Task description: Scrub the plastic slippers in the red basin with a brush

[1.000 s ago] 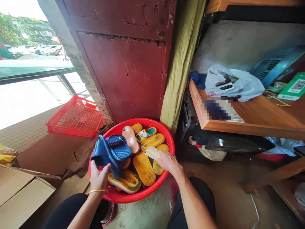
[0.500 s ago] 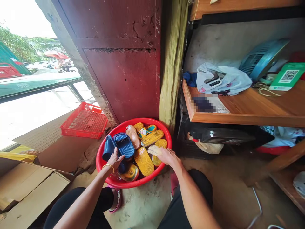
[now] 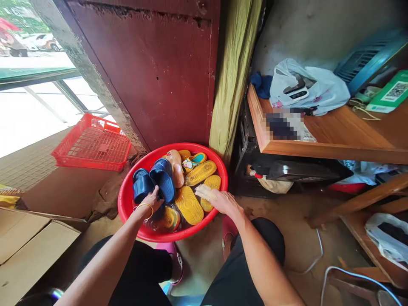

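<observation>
A red plastic basin point(image 3: 225, 170) on the floor holds water and several slippers. My left hand point(image 3: 152, 203), with a bangle at the wrist, is closed at the near end of a blue slipper point(image 3: 164, 180); its fingertips are partly hidden. A second blue slipper point(image 3: 143, 186) lies just left of it. My right hand point(image 3: 225, 202) grips a scrub brush point(image 3: 204, 192) with pale bristles, held over the basin's right side. Around the brush lie a yellow slipper point(image 3: 189, 205) sole up, another yellow slipper point(image 3: 200, 173) and a pinkish-tan slipper point(image 3: 176, 168).
A red plastic crate point(image 3: 92, 144) and cardboard boxes point(image 3: 35, 246) stand left. Behind the basin is a dark red door point(image 3: 165, 85). To the right, a wooden shelf point(image 3: 338, 131) carries a plastic bag point(image 3: 314, 89) and a blue fan point(image 3: 369, 59). A cable point(image 3: 353, 272) lies low right.
The view has tilted down and shifted. The blue slippers have turned in the basin beside my left hand. My right hand still holds the brush in nearly the same spot.
</observation>
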`<state>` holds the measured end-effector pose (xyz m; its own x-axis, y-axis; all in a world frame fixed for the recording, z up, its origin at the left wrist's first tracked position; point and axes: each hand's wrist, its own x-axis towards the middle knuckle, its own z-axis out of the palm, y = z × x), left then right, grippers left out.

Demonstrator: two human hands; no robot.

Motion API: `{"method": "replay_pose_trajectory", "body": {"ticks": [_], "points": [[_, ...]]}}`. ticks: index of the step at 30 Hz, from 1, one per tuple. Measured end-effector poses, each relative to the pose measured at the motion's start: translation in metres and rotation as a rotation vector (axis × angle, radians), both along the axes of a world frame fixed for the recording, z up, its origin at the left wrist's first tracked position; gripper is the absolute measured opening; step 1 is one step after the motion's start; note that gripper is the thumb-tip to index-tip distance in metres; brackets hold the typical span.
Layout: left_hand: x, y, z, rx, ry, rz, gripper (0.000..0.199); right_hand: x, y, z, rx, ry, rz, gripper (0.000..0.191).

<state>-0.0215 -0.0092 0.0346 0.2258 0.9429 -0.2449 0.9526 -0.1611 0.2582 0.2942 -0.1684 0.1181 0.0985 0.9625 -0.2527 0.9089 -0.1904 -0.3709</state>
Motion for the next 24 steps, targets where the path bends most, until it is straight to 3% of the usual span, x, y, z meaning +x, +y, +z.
{"method": "replay_pose_trajectory", "body": {"ticks": [12, 18, 22, 24], "points": [[0.010, 0.043, -0.010, -0.165, 0.107, -0.139, 0.076, -0.005, 0.003, -0.009, 0.046, 0.100, -0.131, 0.047], [0.012, 0.041, -0.011, -0.159, 0.100, -0.144, 0.066, -0.021, 0.003, -0.021, 0.033, -0.060, -0.262, 0.053], [0.010, 0.035, -0.003, -0.141, 0.065, -0.109, 0.065, -0.025, -0.002, -0.021, 0.087, -0.057, -0.271, 0.050], [0.004, 0.026, 0.003, -0.112, -0.103, -0.042, 0.066, -0.025, -0.006, -0.021, 0.114, -0.032, -0.265, 0.048]]}}
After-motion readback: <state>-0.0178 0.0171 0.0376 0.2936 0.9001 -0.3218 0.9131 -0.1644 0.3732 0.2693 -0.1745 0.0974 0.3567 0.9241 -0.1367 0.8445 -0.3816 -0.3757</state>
